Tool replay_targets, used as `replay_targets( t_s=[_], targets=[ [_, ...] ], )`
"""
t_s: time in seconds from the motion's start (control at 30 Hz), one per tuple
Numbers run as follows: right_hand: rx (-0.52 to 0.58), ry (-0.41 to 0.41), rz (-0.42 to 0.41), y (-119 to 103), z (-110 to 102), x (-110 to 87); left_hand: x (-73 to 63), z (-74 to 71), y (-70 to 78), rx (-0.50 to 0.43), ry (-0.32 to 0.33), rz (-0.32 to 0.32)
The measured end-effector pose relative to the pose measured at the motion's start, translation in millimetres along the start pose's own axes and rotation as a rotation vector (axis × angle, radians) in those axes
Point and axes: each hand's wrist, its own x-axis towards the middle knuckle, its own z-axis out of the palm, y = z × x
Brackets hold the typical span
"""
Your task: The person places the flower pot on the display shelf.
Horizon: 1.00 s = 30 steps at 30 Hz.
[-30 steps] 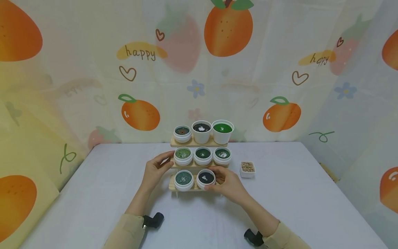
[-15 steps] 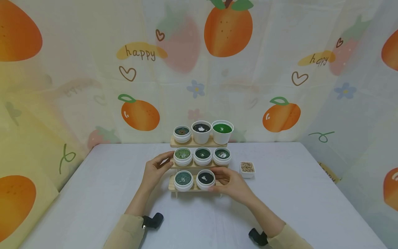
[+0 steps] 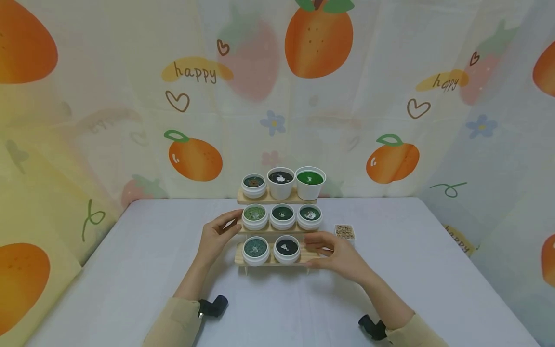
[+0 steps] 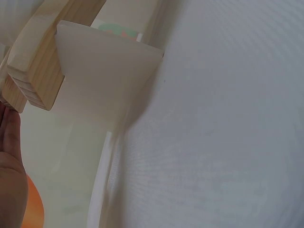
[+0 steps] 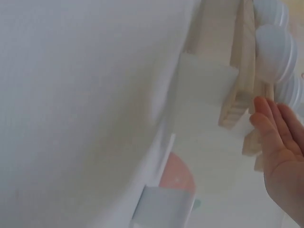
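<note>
A three-tier wooden stand on white supports carries small white jars and cups of green and dark contents. My left hand holds the left end of its middle tier, beside a jar with speckled green contents. In the left wrist view, fingers lie against the end of a wooden board. My right hand is at the right end of the bottom tier, apart from the dark-filled jar. Its fingers are parted, with nothing between them; whether they touch the board I cannot tell.
A small white square dish of tan grains stands right of the stand, partly behind my right hand. White cloth covers the table. A fruit-printed curtain rises behind the table and along both sides.
My right hand has let go of the dark-filled jar on the bottom tier and moved right. The jar stays in place. My left hand has not visibly moved.
</note>
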Motion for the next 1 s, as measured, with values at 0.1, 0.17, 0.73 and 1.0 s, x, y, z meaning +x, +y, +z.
replay_targets(
  t_s=[0.1,0.17,0.73,1.0],
  targets=[
    [-0.008,-0.006,-0.005,1,-7,-2.6,-0.3,0.5,-0.7,-0.007,0.001,-0.001],
    [-0.027,-0.010,0.005,2,-12,-4.6,-0.5,0.7,-1.3,-0.008,0.000,-0.002],
    [-0.132,0.140,0.073,15,-61,-13.7,-0.2,0.3,1.6,0.009,0.009,-0.024],
    [-0.167,0.233,0.108,24,-76,-11.5,-0.2,0.1,1.5,0.013,0.007,-0.023]
  ],
)
